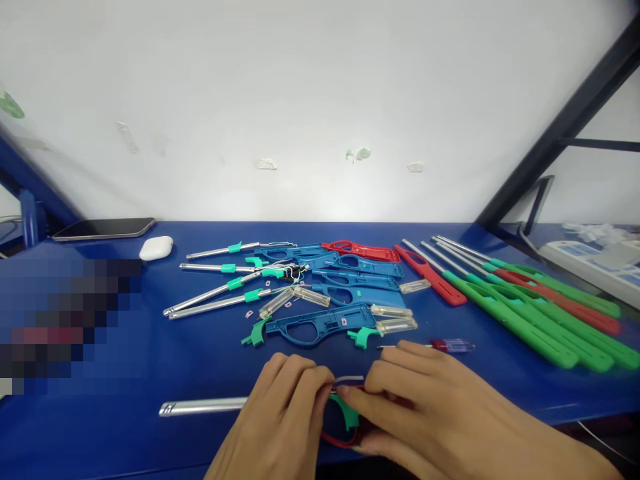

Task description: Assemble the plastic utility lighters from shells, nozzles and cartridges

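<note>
Near the table's front edge, a red lighter housing (341, 441) lies between my two hands. A green trigger (349, 413) sits inside its loop. My left hand (283, 413) is closed over the front of the lighter, where a long metal tube (205, 405) sticks out to the left. My right hand (420, 400) grips the housing, its fingertips at the top of the trigger. A thin whitish strip or wire (350, 379) shows between the fingertips of both hands. Fingers and palms cover much of the housing. Just beyond my right hand lies a screwdriver (455, 345).
Blue housing halves (310, 327), clear fuel tanks (395, 325), green triggers (257, 331) and metal tubes (215, 291) lie mid-table. Several green lighters (520, 325) lie at right. A phone (105, 229) and white earbud case (157, 248) lie back left. A power strip (595, 267) is far right.
</note>
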{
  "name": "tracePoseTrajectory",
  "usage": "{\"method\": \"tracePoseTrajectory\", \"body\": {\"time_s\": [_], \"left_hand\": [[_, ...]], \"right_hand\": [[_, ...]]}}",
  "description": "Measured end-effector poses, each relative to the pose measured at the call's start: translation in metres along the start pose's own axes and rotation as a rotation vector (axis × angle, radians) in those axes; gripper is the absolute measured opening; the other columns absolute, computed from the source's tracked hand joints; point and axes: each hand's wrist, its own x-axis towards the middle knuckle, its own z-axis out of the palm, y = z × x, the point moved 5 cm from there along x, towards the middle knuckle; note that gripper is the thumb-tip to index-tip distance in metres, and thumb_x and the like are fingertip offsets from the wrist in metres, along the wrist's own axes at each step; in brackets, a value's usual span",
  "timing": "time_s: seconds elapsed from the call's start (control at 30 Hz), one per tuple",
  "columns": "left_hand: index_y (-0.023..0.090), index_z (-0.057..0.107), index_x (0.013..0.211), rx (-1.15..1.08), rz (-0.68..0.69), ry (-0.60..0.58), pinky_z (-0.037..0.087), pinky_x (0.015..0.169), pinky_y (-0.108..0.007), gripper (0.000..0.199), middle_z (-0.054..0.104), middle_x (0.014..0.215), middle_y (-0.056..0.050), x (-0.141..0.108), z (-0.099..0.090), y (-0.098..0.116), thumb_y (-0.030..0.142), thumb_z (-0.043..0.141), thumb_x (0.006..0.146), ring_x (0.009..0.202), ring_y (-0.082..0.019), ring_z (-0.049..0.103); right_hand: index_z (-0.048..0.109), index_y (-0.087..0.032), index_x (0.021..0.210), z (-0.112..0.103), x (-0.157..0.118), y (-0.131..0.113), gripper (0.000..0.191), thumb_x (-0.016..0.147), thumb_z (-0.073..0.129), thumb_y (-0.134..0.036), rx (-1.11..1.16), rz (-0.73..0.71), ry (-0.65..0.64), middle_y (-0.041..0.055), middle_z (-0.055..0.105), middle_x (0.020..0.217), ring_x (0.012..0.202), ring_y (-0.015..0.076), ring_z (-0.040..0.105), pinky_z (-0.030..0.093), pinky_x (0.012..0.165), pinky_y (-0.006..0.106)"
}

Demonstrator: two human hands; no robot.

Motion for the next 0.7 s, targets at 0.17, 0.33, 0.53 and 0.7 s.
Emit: {"method": "tracePoseTrajectory", "body": {"time_s": [0.17, 0.33, 0.53, 0.7], "left_hand": [[0.021, 0.059, 0.111, -0.009, -0.026, 0.020, 0.061, 0.078, -0.030, 0.031, 0.072, 0.091, 0.002, -0.002, 0.001, -0.001, 0.005, 0.032, 0.110, 0.079, -0.015, 0.071], [0.021, 0.059, 0.113, 0.000, -0.002, 0.019, 0.061, 0.078, -0.030, 0.030, 0.074, 0.094, 0.002, -0.001, 0.001, 0.001, 0.007, 0.033, 0.111, 0.081, -0.015, 0.072], [0.021, 0.059, 0.114, -0.031, -0.029, 0.021, 0.062, 0.079, -0.032, 0.027, 0.073, 0.095, 0.001, -0.001, 0.002, 0.000, 0.007, 0.035, 0.112, 0.081, -0.017, 0.071], [0.020, 0.060, 0.111, -0.013, -0.024, 0.057, 0.062, 0.076, -0.030, 0.027, 0.074, 0.094, 0.000, 0.002, 0.003, 0.004, 0.007, 0.036, 0.112, 0.081, -0.016, 0.070]], "right_hand": [[0.072, -0.023, 0.119, 0.001, 0.000, -0.003, 0.036, 0.119, 0.041, -0.042, 0.002, 0.019, 0.039, -0.0019, 0.071, 0.091, 0.082, 0.0187, 0.071, 0.053, 0.081, 0.035], [0.076, -0.027, 0.114, -0.009, -0.002, 0.008, 0.048, 0.120, 0.034, -0.047, 0.063, 0.060, 0.075, -0.0025, 0.073, 0.089, 0.081, 0.0165, 0.073, 0.055, 0.082, 0.032], [0.077, -0.024, 0.119, -0.030, -0.008, 0.049, 0.025, 0.116, 0.053, -0.027, -0.039, 0.131, 0.242, 0.0018, 0.081, 0.098, 0.088, 0.0208, 0.075, 0.054, 0.082, 0.035], [0.078, -0.024, 0.119, -0.025, 0.002, 0.077, 0.026, 0.115, 0.053, -0.030, -0.107, 0.173, 0.112, 0.0057, 0.081, 0.103, 0.090, 0.0235, 0.075, 0.054, 0.079, 0.036]]}}
